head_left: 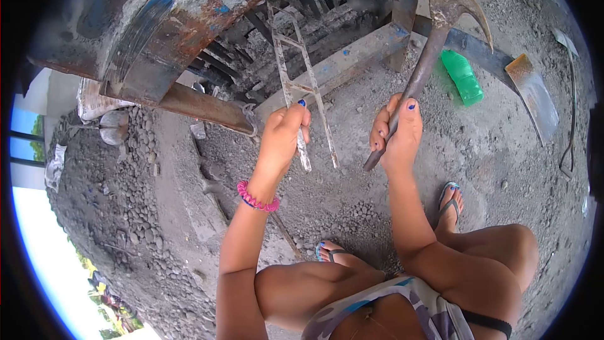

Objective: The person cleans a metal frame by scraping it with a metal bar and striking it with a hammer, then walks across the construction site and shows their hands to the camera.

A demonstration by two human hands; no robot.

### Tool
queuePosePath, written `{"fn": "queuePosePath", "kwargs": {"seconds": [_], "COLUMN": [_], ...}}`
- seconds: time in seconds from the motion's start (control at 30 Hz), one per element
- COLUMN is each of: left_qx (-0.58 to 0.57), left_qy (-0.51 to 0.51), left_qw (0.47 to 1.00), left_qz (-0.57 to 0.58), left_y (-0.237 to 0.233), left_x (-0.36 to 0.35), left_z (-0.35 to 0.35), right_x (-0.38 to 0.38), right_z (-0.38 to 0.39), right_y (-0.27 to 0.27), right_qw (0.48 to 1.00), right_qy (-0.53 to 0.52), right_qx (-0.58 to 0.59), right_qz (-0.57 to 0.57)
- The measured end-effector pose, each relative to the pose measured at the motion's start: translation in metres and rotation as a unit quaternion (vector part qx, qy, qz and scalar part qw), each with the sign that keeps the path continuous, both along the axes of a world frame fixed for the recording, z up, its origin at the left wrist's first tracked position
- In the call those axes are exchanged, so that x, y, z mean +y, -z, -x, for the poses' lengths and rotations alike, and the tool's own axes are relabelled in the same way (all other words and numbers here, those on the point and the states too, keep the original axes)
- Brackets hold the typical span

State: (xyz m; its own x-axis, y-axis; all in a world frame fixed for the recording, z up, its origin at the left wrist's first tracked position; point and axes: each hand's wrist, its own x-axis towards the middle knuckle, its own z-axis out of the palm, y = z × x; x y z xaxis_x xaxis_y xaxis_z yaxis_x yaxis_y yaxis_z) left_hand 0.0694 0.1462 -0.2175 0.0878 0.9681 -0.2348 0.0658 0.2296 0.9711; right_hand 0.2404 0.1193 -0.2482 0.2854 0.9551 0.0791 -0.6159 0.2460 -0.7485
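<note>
My left hand point(283, 133) is closed around one rail of a narrow, ladder-like metal frame point(289, 41), whose surface is flaked with pale crust. The frame stands tilted, its far end in front of the dark rods of a rusty machine. In my right hand point(399, 135) is a claw hammer point(423, 70), gripped near the lower end of its handle. Its rusty head points up and away from me, the claw curving to the right. Hammer and frame are apart.
Ahead stands the rusty, cement-crusted machine point(182, 25) with a metal beam point(333, 66) low across its front. A green plastic bottle point(462, 77), a metal plate point(533, 97) and a thin rod point(574, 101) lie to the right. Gravel point(138, 195) is heaped at left, near a shovel blade point(114, 128).
</note>
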Motion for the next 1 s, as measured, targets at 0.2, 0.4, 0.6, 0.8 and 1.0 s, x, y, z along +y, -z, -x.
{"fn": "queuePosePath", "kwargs": {"seconds": [0.2, 0.4, 0.6, 0.8, 1.0], "left_qx": [-0.046, -0.203, -0.266, -0.311, -0.344], "left_qy": [-0.003, -0.050, -0.082, -0.061, -0.053], "left_qw": [0.999, 0.978, 0.961, 0.948, 0.937], "left_qz": [0.016, 0.019, 0.009, 0.004, -0.002], "left_y": [-0.026, -0.018, -0.004, -0.001, 0.000], "left_x": [-0.006, 0.017, 0.057, 0.078, 0.086], "left_z": [-0.014, -0.020, -0.029, -0.038, -0.048], "right_x": [-0.009, -0.020, -0.023, -0.025, -0.026], "right_z": [-0.013, -0.018, -0.016, -0.017, -0.012], "right_y": [-0.011, -0.028, -0.028, -0.027, -0.011], "right_qw": [0.999, 0.996, 0.994, 0.992, 0.990], "right_qy": [-0.012, -0.048, -0.075, -0.107, -0.119], "right_qx": [0.044, 0.046, 0.046, 0.027, -0.006], "right_qz": [-0.027, -0.061, -0.060, -0.053, -0.074]}}
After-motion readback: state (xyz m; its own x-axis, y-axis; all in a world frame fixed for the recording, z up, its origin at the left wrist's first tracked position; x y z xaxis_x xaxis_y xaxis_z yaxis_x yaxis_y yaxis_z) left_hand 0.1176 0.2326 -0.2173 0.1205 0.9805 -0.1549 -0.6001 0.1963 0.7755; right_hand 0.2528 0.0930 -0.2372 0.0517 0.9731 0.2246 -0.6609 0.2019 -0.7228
